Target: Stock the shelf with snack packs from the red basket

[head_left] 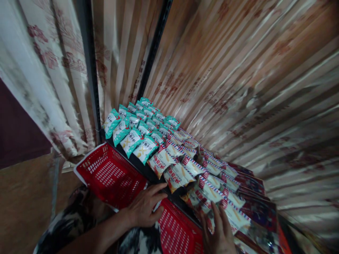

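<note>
My left hand (145,207) reaches over the rim of the red basket (113,176), fingers stretched toward the dark shelf edge (150,174), with the thumb apart. Nothing shows in its grasp. At the lower right, my right hand (219,229) lies against the front snack bags, fingers extended and somewhat apart. The bag nearest it, a clear-and-red snack bag (196,195), is partly covered by the fingers. Between the hands stand white-and-red snack bags (176,176) with striped tops, in rows. Farther left are several rows of teal-and-white snack bags (144,148).
A second red basket (180,229) sits below the shelf, between my hands. Dark purple-red packages (259,215) stand at the right end. Patterned curtains (238,88) hang behind, with dark metal posts (91,63) at the left. My patterned clothing shows below.
</note>
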{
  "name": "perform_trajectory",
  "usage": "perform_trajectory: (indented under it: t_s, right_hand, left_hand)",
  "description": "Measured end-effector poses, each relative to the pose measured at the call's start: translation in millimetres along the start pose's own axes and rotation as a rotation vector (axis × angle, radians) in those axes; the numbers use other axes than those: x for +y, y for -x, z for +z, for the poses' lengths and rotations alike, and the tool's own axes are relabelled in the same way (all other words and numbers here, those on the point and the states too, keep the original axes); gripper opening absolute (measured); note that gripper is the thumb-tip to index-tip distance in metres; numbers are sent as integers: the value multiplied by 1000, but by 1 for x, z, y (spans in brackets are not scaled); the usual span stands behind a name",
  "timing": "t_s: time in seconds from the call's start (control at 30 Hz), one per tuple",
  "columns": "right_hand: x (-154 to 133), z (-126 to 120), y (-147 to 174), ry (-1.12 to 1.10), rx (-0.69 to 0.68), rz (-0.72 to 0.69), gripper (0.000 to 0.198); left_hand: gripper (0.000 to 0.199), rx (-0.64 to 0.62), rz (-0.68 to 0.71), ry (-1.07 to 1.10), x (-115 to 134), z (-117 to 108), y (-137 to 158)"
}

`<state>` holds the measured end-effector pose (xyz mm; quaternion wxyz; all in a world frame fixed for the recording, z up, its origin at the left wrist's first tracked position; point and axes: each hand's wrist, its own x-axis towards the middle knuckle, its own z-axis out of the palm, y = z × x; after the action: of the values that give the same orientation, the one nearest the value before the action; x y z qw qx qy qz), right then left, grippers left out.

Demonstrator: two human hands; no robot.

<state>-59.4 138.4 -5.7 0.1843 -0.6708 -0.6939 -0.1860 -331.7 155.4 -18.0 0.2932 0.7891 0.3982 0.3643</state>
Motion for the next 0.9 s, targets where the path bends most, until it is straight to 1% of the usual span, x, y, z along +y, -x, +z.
perform_trajectory:
  t_s: [0.07,0.13,0.23,0.3,0.37,0.47,0.53,0.6,0.67,0.73,0.83,0.9]
  right_hand:
    - [-4,2,2,23,-49,60,59]
    - [-8,4,2,19,-63,88,60]
    - [-14,7,0,-8,8,62,58]
    - [-15,8,-2,-23,70,9,56]
    - [-15,6,-5,-37,103,-31,51]
    - [-18,-1,-10,-88,113,3,40]
    - [-25,-5,-15,-222,97,53,39]
    - [-39,-7,-20,-459,21,127,45]
    - [-56,-6,-24,-708,-91,269,55]
    - [-73,-3,-29,-882,-156,389,63]
    - [-89,1,-34,-1055,-205,472,70]
    - [-93,5,-37,-1104,-222,494,74]
  left_hand:
    - [37,23,-25,-7,6,1,-3]
    - [36,30,-41,-21,11,1,-8]
    - [37,1,-40,-36,17,2,-18]
    - [37,-23,-40,-42,17,5,-23]
    - [37,-38,-37,-43,17,11,-26]
    - [37,-34,-28,-35,13,21,-29]
    - [37,-22,-17,-31,10,25,-31]
    - [38,-1,3,-30,9,25,-34]
    - [39,29,10,-32,8,23,-37]
    - [38,70,-12,-41,9,20,-39]
    - [38,122,-59,-71,9,21,-40]
    - [39,115,-59,-87,9,24,-39]
